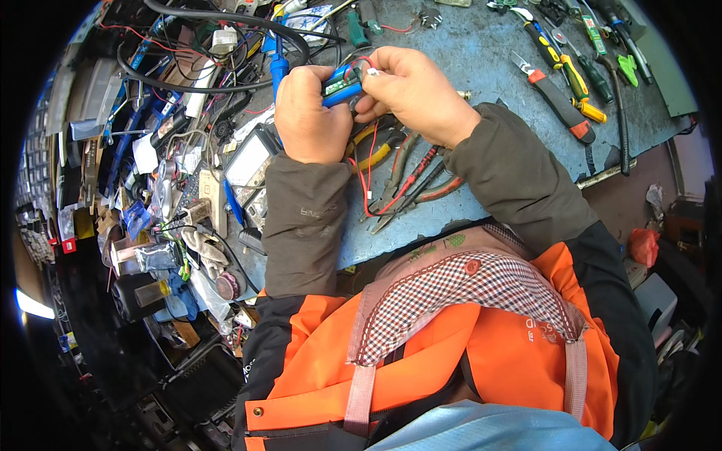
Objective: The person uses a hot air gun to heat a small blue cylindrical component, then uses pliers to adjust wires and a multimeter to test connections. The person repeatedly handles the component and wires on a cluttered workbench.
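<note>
Above the bench, my left hand (312, 113) is closed around a blue battery pack (342, 92). A small green circuit board (336, 86) shows between its blue cells. From the right, my right hand (414, 94) pinches a thin red wire (363, 60) at the pack's right end. A tiny white piece (372, 72) shows at those fingertips, and I cannot make out what it is. Another length of red wire (368, 180) hangs below my hands over several pliers. One pair has yellow handles (376, 156); another has red grips (438, 192).
A red and black utility knife (556, 101), yellow-handled screwdrivers (575, 79) and a green clip (627, 69) lie on the blue bench (481, 52) at right. Cables, a blue-handled tool (279, 68) and piled electronic parts (210, 203) crowd the left. A green-handled tool (356, 28) lies farther back.
</note>
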### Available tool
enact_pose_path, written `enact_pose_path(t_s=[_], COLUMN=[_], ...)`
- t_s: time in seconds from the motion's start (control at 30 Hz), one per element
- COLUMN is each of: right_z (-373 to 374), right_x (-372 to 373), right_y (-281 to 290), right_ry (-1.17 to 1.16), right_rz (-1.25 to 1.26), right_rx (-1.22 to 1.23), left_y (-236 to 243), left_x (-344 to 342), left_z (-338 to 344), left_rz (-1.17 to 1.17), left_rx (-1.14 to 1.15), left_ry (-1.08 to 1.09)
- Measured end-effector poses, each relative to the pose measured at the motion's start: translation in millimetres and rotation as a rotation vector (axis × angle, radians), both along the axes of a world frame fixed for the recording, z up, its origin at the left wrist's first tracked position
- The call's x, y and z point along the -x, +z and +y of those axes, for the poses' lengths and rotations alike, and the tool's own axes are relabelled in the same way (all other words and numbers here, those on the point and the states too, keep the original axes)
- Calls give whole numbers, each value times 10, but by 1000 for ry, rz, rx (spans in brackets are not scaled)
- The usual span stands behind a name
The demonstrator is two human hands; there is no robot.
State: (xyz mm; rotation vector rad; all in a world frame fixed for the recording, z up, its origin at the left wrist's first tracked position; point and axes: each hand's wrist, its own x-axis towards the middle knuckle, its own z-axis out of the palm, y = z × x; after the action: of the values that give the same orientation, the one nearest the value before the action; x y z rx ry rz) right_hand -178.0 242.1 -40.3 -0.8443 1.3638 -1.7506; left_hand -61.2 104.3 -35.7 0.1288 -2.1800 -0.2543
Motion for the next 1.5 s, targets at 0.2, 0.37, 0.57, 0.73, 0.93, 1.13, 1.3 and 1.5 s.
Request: enact_pose_path(t_s=[0.2,0.37,0.57,0.73,0.93,1.13,1.3,1.5], right_z=[-9,-9,-15,-15,-49,-40,-26,-15], right_x=[62,22,19,-46,-103,-90,-81,-52], right_y=[-15,53,24,44,-29,-2,64,52], right_ry=[79,32,10,-69,-160,-110,-81,-67], right_rz=[-225,-156,-258,-152,-95,-276,-211,-219], right_rx=[85,82,127,92,103,151,171,134], left_y=[2,-23,-29,-29,-41,-24,-31,-33], left_x=[-34,-26,-16,-28,-18,-10,-15,-17], left_z=[-16,-31,-30,-22,23,32,9,13], left_rz=[-19,8,18,-9,-8,28,40,48], left_rx=[-149,-208,-198,-165,-147,-226,-257,-227], left_ry=[14,36,44,51,16,19,37,37])
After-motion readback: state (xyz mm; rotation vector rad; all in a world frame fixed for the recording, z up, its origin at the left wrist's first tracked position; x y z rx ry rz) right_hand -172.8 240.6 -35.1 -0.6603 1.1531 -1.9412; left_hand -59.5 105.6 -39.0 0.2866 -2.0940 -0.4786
